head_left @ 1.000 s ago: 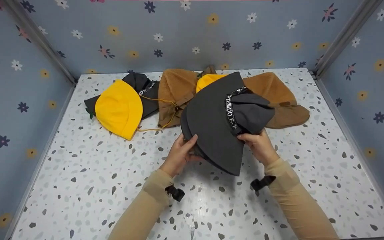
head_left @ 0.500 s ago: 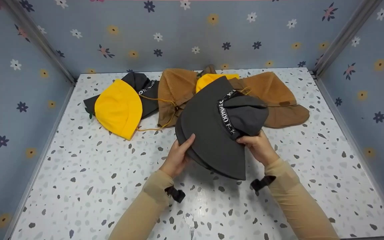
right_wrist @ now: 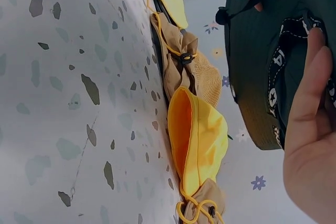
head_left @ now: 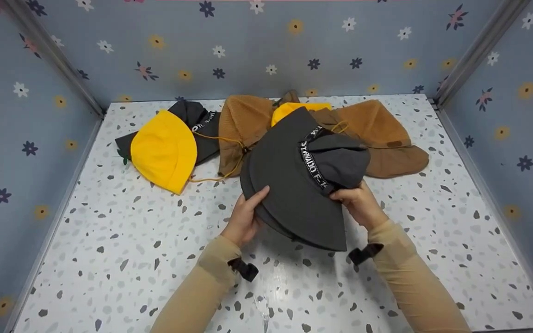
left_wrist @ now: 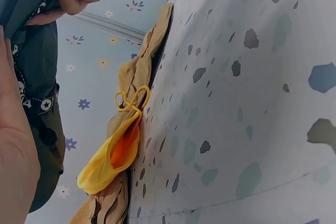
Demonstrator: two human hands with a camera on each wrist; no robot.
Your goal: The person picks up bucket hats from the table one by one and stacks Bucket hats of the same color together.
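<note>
Head view: dark grey hat [head_left: 289, 185] was held up at frame centre, above the table. Left hand [head_left: 244, 219] pinched the brim at its lower left edge, thumb on top; right hand [head_left: 361, 203] gripped where crown met brim, by the lettered band [head_left: 312, 166]. Brim looked doubled; couldn't tell if a second layer or another hat. Probably light, crown soft and floppy, brim a bit stiffer; cloth, so not fragile and unlikely to slip. Best holds: brim edge plus crown base. White speckled table [head_left: 155, 268] looked flat and smooth, slightly glossy at lower centre. Flowered walls [head_left: 248, 46] closed in the back and both sides. Yellow hat [head_left: 164, 152] lay at left, overlapping another dark hat [head_left: 188, 111]; brown hat [head_left: 243, 115] lay upper centre.

Left wrist view: grey hat filled the upper left, left hand at left edge, right fingers above. Second yellow hat [left_wrist: 113, 156] gaped open on the table.

Right wrist view: hat at upper right, right thumb or finger against the band; a cord toggle [right_wrist: 223, 16] hung off its edge.
</note>
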